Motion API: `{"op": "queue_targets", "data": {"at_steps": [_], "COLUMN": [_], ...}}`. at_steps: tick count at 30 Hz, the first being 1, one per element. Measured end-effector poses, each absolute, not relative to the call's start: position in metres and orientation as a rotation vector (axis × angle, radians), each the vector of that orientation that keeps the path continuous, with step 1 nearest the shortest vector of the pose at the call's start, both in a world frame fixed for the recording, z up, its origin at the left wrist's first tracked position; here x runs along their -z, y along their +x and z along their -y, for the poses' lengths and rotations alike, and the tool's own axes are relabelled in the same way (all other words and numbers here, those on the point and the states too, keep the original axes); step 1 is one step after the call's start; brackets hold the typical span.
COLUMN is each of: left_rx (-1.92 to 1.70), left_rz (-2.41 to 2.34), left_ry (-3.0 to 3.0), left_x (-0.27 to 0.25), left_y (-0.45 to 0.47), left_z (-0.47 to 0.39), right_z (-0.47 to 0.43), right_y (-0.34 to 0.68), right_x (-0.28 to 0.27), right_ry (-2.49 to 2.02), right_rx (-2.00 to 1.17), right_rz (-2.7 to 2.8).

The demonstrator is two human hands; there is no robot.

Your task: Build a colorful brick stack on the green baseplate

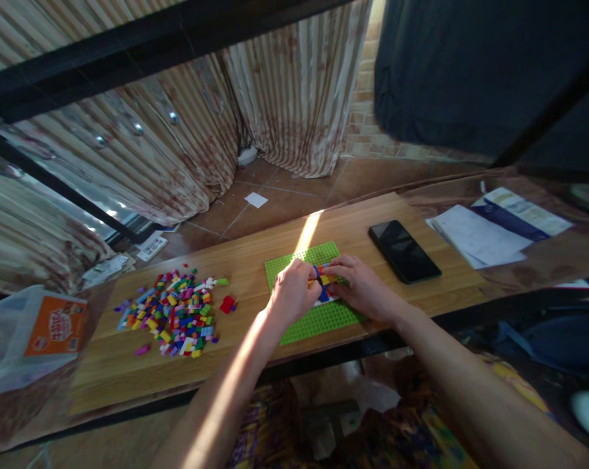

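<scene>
A green studded baseplate (324, 320) lies on the wooden board, and a small cluster of toy bricks (324, 280) in blue, yellow, orange and white stands on it. From the left, my left hand (294, 290) closes round the cluster, thumb and fingers against its side. My right hand (360, 286) grips the cluster from the other side with bent fingers. Both hands cover much of the bricks, so single pieces are hard to make out. Left of the baseplate lies a red brick piece (227, 304) with a dark blue part.
A heap of loose coloured bricks (177, 312) spreads over the left of the wooden board (255, 326). A black phone (404, 251) lies right of the baseplate. Papers (485, 234) rest farther right. A clear plastic bag (21, 345) with an orange label sits far left.
</scene>
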State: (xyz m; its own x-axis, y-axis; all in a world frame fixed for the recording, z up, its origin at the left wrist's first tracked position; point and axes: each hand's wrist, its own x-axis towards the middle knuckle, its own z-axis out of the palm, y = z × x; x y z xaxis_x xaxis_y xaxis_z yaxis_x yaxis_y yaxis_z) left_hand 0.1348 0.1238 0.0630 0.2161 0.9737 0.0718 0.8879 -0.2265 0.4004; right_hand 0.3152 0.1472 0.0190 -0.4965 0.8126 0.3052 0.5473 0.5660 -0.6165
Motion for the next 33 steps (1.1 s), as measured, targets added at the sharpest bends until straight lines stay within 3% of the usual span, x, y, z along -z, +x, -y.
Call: {"op": "queue_targets", "data": {"at_steps": [12, 33], "left_rx": [-0.13, -0.649], "left_rz": [-1.705, -1.684], "left_ry": [2.439, 2.011], "left_x": [-0.07, -0.056], "left_y": [0.137, 0.122], "left_z": [-0.133, -0.12], "right_z": [-0.152, -0.146], "right_y": [0.315, 0.295], "right_x": [-0.015, -0.02], "right_ry": [-1.027, -1.055], "right_rx": [-0.521, -0.584], "right_rz": [2.304, 2.133]}}
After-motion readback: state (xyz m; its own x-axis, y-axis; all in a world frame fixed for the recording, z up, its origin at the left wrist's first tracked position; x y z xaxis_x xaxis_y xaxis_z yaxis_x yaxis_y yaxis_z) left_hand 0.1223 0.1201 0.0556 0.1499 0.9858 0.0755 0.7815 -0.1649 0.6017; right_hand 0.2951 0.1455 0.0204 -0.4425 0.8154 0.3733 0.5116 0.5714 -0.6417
